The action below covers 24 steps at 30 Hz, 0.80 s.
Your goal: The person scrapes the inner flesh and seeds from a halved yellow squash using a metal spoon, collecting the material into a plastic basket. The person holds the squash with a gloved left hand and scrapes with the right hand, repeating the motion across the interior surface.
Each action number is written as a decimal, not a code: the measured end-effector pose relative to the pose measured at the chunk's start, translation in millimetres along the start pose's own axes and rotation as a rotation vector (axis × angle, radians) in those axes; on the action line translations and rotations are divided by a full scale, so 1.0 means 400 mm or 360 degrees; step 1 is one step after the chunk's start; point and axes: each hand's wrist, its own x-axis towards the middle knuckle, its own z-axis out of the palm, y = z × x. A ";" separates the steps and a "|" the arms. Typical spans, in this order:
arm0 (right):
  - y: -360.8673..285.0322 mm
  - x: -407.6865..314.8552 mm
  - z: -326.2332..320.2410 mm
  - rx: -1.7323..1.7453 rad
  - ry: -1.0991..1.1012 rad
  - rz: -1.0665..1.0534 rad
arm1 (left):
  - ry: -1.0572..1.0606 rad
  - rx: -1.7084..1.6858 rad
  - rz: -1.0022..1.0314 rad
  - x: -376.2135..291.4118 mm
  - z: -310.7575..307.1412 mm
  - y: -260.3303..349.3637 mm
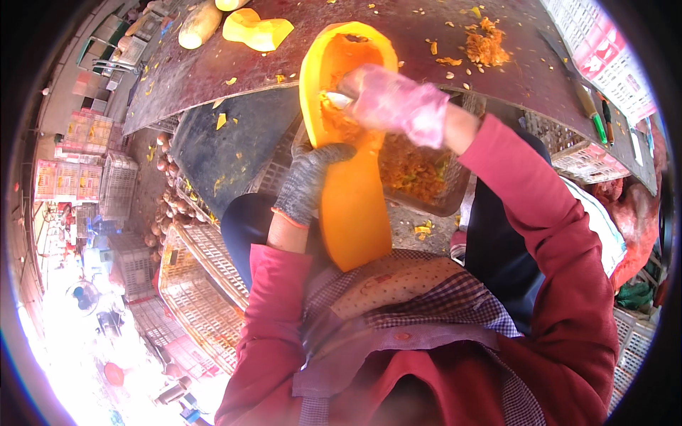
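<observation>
A long halved pumpkin [354, 213] leans from my lap up against the edge of the table, its orange cut face towards me. My left hand [306, 178], in a grey knitted glove, grips its left side at the narrow middle. Inside the hollow at the upper end is my right hand [383, 104], in a pink glove and slightly blurred. It is closed around a metal scraping tool [338, 99], most likely a spoon, whose handle is hidden by the fingers. Loose stringy pulp [338, 120] lies around the tool's tip.
Below the table stands a crate [453, 205] holding scooped pulp. On the tabletop [256, 74] lie a peeled pumpkin piece [258, 29], a whole peeled one [200, 25], a pulp clump [486, 42] and a long knife [583, 101]. Plastic crates [200, 287] stand at left, near onions [170, 207].
</observation>
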 end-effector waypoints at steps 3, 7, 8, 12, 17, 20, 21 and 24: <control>0.003 0.002 -0.060 0.0289 -0.0107 0.0073 | -0.0024 -0.0115 -0.0196 -0.002 -0.005 -0.008; 0.161 0.185 -0.020 -0.0470 0.0481 -0.0172 | -0.0087 -0.0405 -0.0320 0.008 0.047 0.008; 0.190 0.199 -0.013 -0.0726 0.0613 -0.0340 | -0.0087 -0.0330 -0.0261 0.014 0.055 0.008; 0.083 0.114 0.028 -0.0506 0.0478 -0.0198 | -0.0024 -0.0208 -0.0220 -0.001 0.032 0.004; -0.003 -0.022 0.048 0.1212 -0.0077 0.0456 | -0.0066 -0.0459 -0.0225 0.024 -0.020 -0.048; 0.075 -0.037 0.091 -0.0523 0.0403 -0.0591 | -0.0033 -0.0309 -0.0106 0.029 0.014 -0.024; 0.068 -0.039 0.059 -0.0474 0.0232 -0.0510 | -0.0040 -0.0190 -0.0103 0.021 0.019 -0.017; 0.036 -0.047 -0.012 -0.0368 -0.0214 -0.0351 | -0.0057 -0.0105 -0.0004 0.010 -0.016 -0.028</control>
